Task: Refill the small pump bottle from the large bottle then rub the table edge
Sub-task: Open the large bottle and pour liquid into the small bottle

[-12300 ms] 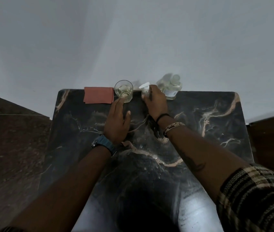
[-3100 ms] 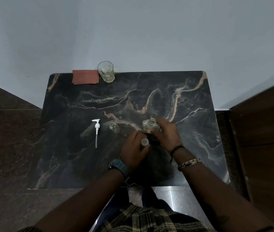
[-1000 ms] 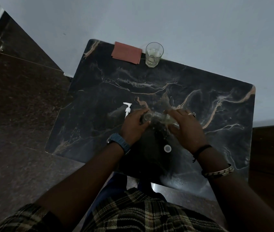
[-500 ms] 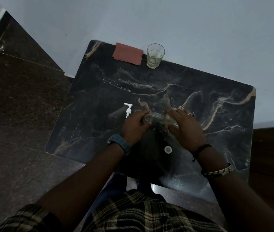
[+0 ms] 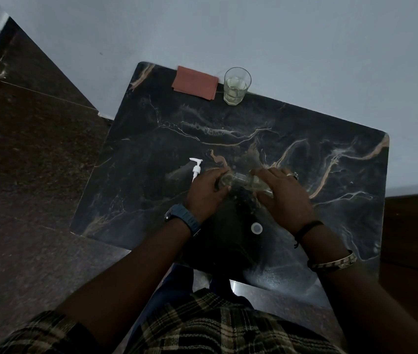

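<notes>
My left hand [image 5: 206,191] grips the small clear bottle [image 5: 224,179], its open mouth facing up and mostly hidden by my fingers. My right hand [image 5: 283,195] holds the large clear bottle [image 5: 251,180] tipped over to the left, its neck at the small bottle's mouth. The white pump head [image 5: 196,169] lies on the black marble table [image 5: 151,139] just left of my left hand. A round white cap [image 5: 256,228] lies on the table below my hands.
A folded reddish cloth [image 5: 194,83] and a drinking glass [image 5: 236,86] with pale liquid stand at the table's far edge by the wall. Dark stone floor lies to the left, a brown wooden surface to the right.
Since half a second ago both hands stay in the same place, with the large bottle still tipped onto the small one. Earlier the cap came off and was laid down.
</notes>
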